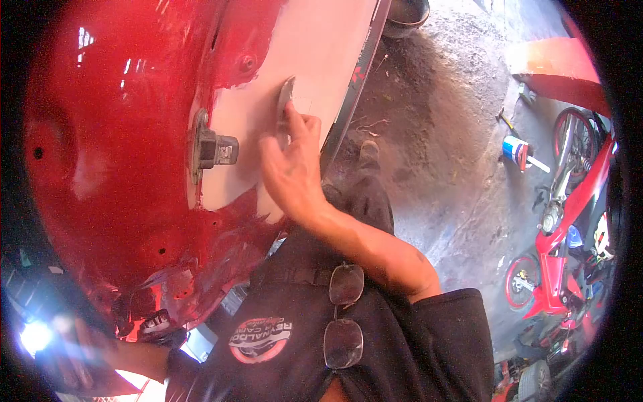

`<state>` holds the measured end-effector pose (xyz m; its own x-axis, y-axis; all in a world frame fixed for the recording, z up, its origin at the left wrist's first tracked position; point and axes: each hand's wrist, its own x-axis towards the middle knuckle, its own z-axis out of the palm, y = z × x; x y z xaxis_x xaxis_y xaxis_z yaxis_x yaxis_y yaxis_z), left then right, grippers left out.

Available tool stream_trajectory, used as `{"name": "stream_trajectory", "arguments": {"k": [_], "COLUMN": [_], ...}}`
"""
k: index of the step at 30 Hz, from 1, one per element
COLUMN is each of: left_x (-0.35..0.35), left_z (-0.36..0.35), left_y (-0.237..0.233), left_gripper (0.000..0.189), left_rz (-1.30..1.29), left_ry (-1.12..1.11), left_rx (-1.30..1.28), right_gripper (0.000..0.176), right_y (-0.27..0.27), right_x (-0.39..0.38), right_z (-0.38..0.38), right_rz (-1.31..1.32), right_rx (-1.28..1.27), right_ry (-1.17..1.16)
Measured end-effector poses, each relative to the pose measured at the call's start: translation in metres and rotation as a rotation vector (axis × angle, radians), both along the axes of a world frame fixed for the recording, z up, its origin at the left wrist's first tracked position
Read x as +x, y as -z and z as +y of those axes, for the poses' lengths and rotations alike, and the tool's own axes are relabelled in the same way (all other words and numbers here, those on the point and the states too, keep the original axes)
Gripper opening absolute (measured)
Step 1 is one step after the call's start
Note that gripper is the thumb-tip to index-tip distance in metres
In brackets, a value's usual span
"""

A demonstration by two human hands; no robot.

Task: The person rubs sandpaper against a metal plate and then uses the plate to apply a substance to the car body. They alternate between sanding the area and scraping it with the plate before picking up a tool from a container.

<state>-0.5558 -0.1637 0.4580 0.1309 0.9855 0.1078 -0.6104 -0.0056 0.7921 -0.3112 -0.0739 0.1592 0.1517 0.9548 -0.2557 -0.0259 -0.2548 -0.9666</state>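
My right hand (291, 167) is closed on a thin, dark, curved pad (287, 94), pressed edge-on against the pale, filler-coloured area (318, 47) of a red car body panel (140, 80). A black latch fitting (218, 149) sticks out of the panel to the left of this hand. At the lower left, my left hand (74, 352) is dim and washed by glare beside a bright light (35, 335); its fingers are blurred, and whether it holds anything cannot be made out. The panel's lower red edge (167, 288) lies above that forearm.
Rough concrete floor (435, 134) extends to the right of the panel. On it are a blue and white can (514, 151), a hammer (506, 119) and a red bicycle-like frame (552, 268). Sunglasses (345, 343) hang on my black shirt. A red panel (559, 67) stands at the upper right.
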Motion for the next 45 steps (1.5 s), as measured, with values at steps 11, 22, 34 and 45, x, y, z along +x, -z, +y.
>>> {"name": "stream_trajectory", "arguments": {"k": [11, 22, 34, 45], "left_x": [0.004, 0.012, 0.006, -0.001], "left_z": [0.003, 0.001, 0.006, -0.059], "left_y": [-0.004, -0.008, 0.006, 0.020], "left_gripper": [0.030, 0.030, 0.030, 0.030], "left_rz": [0.005, 0.034, 0.042, 0.039], "left_ry": [0.011, 0.000, -0.009, -0.095], "left_rx": [0.026, 0.036, 0.064, 0.154], "right_gripper": [0.067, 0.032, 0.061, 0.039], "right_y": [-0.026, 0.049, -0.014, 0.053], "right_x": [-0.002, 0.053, -0.026, 0.019], "right_z": [-0.028, -0.044, -0.059, -0.051], "right_rz": [0.139, 0.710, 0.035, 0.658], "right_rx": [0.188, -0.468, 0.062, -0.369], "right_ry": [-0.092, 0.129, -0.012, 0.048]}}
